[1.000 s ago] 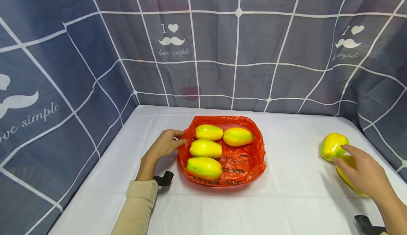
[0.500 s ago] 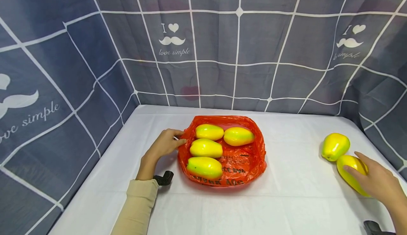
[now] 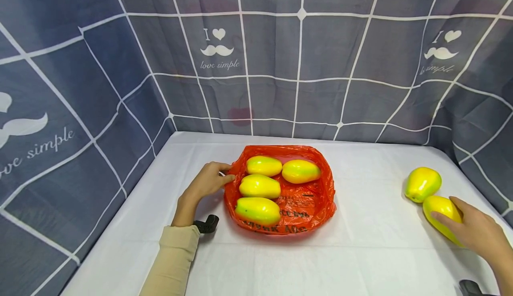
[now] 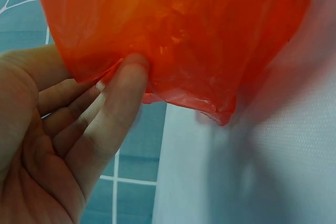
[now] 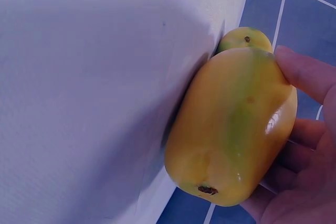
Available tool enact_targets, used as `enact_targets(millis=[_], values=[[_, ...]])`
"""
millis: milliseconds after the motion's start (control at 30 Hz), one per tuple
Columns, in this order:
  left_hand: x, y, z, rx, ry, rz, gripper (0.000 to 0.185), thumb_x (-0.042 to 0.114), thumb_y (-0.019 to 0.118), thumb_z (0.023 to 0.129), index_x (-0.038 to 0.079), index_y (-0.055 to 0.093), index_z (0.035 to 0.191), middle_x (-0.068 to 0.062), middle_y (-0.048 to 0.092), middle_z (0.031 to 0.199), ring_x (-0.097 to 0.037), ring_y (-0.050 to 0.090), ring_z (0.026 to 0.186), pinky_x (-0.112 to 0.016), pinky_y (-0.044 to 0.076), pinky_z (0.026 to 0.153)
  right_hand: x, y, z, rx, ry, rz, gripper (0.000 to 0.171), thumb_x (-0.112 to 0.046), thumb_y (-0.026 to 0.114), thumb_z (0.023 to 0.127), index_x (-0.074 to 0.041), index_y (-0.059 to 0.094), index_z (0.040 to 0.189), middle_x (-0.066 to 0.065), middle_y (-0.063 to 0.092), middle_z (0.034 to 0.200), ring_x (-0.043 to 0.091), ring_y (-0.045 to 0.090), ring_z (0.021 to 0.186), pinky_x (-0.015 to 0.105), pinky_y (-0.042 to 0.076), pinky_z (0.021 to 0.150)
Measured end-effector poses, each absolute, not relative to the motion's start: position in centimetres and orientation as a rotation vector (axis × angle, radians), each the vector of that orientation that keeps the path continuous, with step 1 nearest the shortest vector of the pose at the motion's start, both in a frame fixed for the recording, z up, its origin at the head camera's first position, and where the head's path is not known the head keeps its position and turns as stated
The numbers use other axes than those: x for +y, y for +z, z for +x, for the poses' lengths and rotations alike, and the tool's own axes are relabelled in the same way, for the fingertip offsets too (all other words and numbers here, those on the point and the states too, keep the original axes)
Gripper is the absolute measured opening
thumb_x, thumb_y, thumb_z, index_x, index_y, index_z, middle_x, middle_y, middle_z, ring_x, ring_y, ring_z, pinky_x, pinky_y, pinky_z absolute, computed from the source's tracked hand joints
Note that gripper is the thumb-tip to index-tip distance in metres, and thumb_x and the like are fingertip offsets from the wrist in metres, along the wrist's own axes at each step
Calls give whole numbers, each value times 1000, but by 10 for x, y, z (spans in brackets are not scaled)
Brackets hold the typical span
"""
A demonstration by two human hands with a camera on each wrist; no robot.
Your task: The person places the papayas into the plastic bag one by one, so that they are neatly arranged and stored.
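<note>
Six smooth, glossy yellow-green mangoes in all: four inside the crinkled orange plastic bag (image 3: 316, 200) at centre frame, two on the white cloth (image 3: 360, 251) at right edge. Left hand (image 3: 206, 182), centre-left, pinching thin bag rim between thumb and fingers (image 4: 123, 95). Right hand (image 3: 478, 233), lower right, fingers curled around near mango (image 3: 438, 211), lying on cloth. Far mango (image 3: 422, 184) just beside it, upper left of it, untouched.
</note>
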State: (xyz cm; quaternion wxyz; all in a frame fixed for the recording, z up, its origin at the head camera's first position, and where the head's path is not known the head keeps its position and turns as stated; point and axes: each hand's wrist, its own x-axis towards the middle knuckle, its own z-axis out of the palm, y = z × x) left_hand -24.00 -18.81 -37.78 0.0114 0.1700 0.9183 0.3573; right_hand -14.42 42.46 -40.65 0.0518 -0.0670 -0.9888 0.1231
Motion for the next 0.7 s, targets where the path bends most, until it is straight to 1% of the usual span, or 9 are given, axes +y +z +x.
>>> enact_targets(millis=[233, 400, 500, 700], values=[[-188, -377, -239, 2853, 1134, 538, 27, 12, 67, 92, -2, 71, 114, -9, 70, 93, -18, 62, 74, -33, 52, 72, 422, -406, -143, -3022, 399, -228, 82, -49, 62, 94, 22, 37, 127, 44, 43, 113, 59, 45, 96, 71, 36, 83], [-187, -376, -238, 2854, 1135, 551, 30, 12, 67, 92, -3, 70, 116, -10, 70, 95, -19, 62, 78, -32, 52, 72, 420, -405, -141, -3014, 388, -239, 79, -47, 64, 93, 21, 38, 125, 42, 45, 109, 55, 47, 91, 69, 38, 81], [-187, -376, -238, 2868, 1120, 549, 29, 13, 68, 92, -3, 71, 116, -10, 71, 96, -20, 62, 82, -33, 51, 73, 418, -406, -141, -3009, 381, -235, 79, -46, 65, 93, 21, 38, 125, 42, 45, 109, 57, 47, 93, 70, 38, 81], [-187, -375, -237, 2868, 1119, 538, 29, 13, 67, 92, -3, 71, 116, -10, 71, 96, -20, 62, 81, -34, 51, 74, 411, -404, -141, -2998, 378, -189, 80, -44, 68, 91, 22, 39, 125, 44, 45, 113, 59, 46, 96, 70, 38, 81]])
